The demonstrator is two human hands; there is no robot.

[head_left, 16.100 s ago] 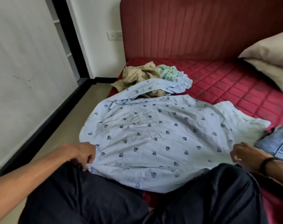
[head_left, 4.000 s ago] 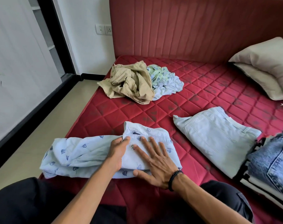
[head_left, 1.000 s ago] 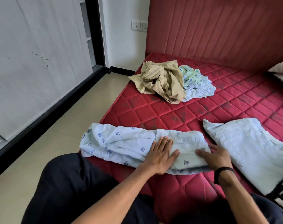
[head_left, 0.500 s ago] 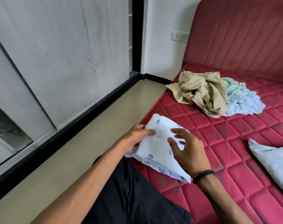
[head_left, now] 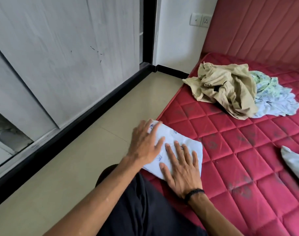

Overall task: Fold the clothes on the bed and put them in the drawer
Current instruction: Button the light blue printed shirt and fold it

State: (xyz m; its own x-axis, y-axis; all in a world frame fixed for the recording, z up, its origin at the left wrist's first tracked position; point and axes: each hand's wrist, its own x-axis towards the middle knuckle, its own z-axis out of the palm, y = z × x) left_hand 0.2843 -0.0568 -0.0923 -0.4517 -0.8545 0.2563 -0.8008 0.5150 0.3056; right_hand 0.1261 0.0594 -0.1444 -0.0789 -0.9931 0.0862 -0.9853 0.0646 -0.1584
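Cloth of the folded shirt (head_left: 177, 142), soft and light, is pressed flat by the open left hand (head_left: 145, 143) and right hand (head_left: 181, 169); nothing is gripped; lifting is best done from underneath.

pale blue shirt (head_left: 175, 142) with navy motifs, red quilted mattress (head_left: 247, 150), khaki garment (head_left: 225, 87), green-printed white cloth (head_left: 273, 97)

**Folded shirt at the bed's near-left edge**

The folded shirt (head_left: 176, 142) lies on the bed (head_left: 247, 150) at its left edge, beside the floor (head_left: 94, 150). The left hand (head_left: 145, 143) and right hand (head_left: 181, 169) rest flat on it. A crumpled pile (head_left: 227, 89) sits farther back; another garment (head_left: 295, 160) lies at the right.
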